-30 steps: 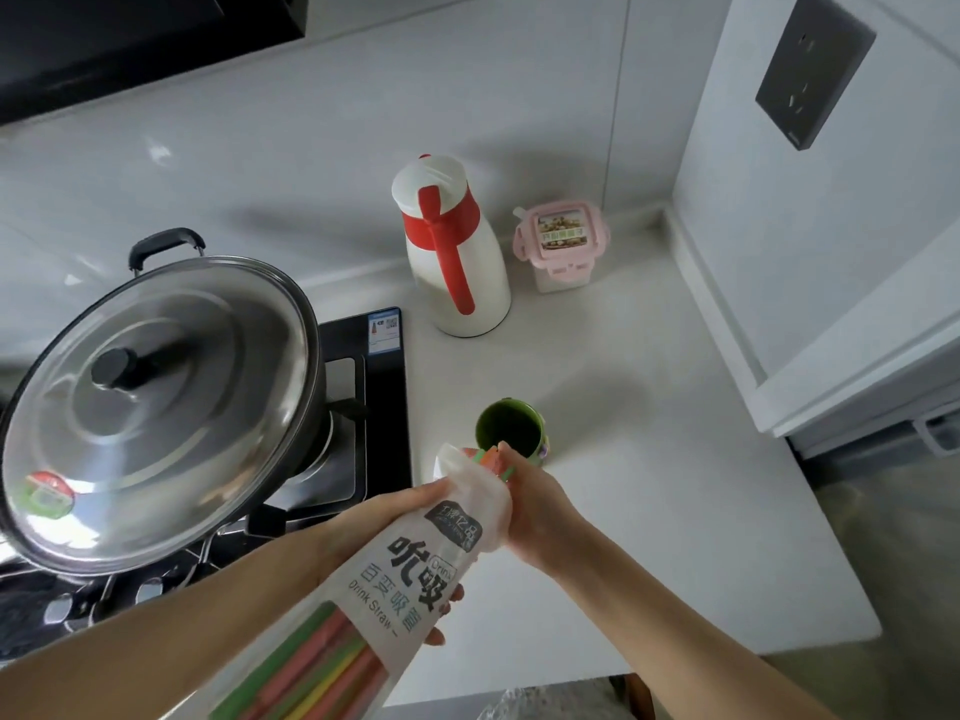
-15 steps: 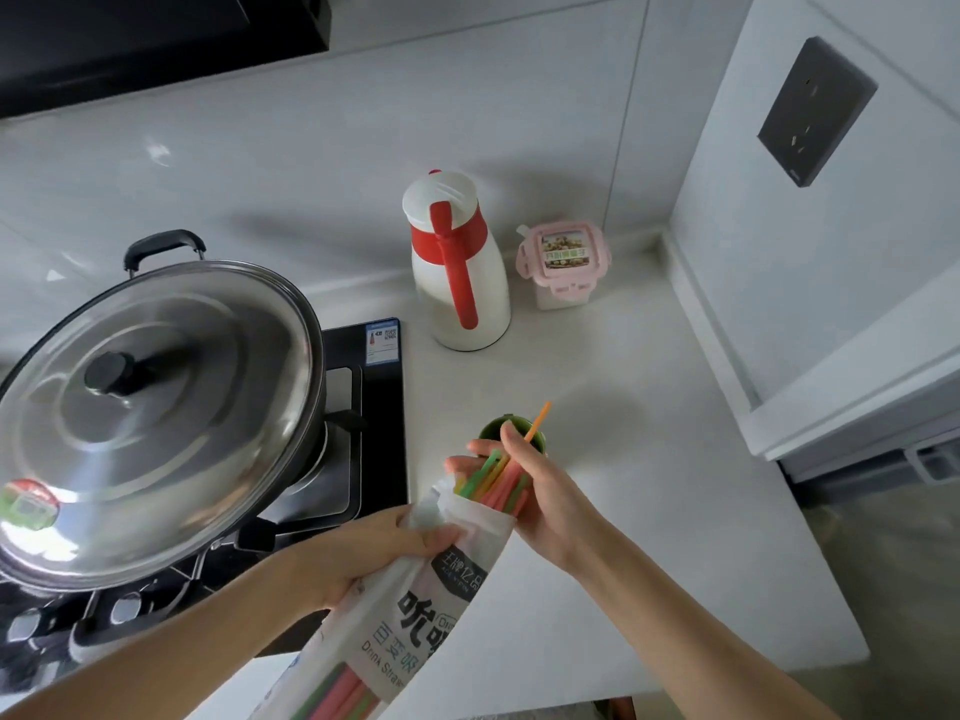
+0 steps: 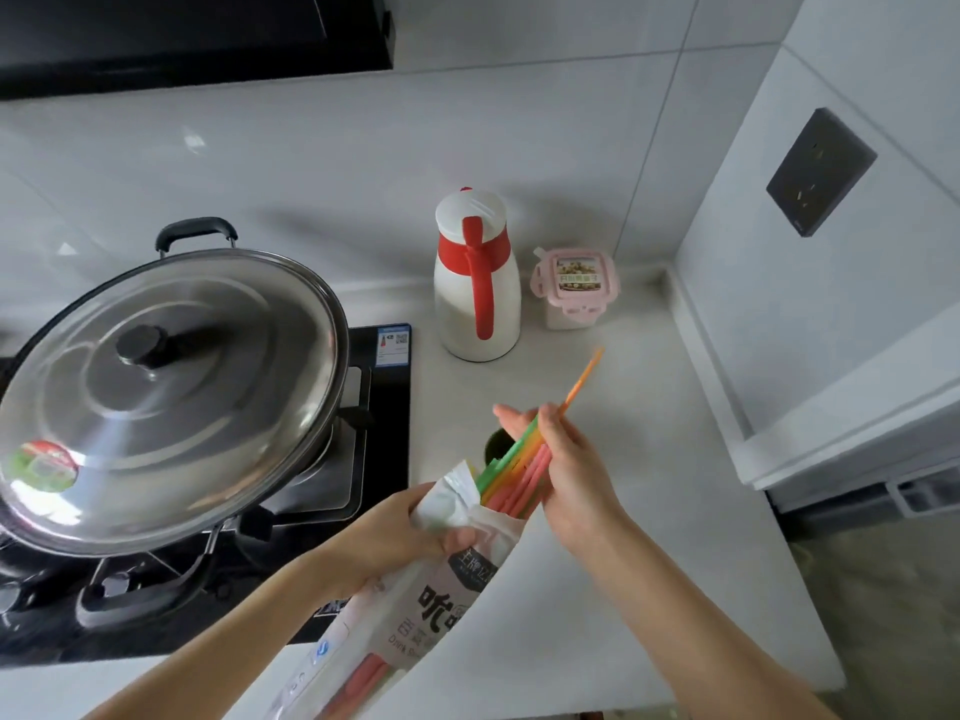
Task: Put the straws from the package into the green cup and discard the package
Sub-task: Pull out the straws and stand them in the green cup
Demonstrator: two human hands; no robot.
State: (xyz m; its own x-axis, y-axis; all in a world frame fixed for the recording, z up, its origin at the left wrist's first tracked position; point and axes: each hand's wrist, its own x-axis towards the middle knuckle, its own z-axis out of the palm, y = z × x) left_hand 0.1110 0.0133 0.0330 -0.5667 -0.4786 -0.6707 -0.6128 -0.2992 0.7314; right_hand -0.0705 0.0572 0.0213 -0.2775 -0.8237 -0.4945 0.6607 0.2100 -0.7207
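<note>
Lidded wok (image 3: 161, 392) on gas hob (image 3: 384, 433), left of work zone. White-and-red thermos (image 3: 475, 283) and pink-lidded container (image 3: 575, 285) at counter rear. Straw package (image 3: 441, 589): left hand (image 3: 410, 532) clamped around neck, mouth tilted up. Right hand (image 3: 563, 470): fingers closed around straws (image 3: 519, 459), bundle partly out of package. Green cup (image 3: 496, 444) mostly hidden behind bundle. Step: extraction. Next, judged: clear straws fully, lower ends into cup.

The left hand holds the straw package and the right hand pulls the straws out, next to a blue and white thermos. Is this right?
Not quite. In the head view the thermos is red and white, not blue. The rest holds: left hand grips the package, right hand draws out the straws.
</note>
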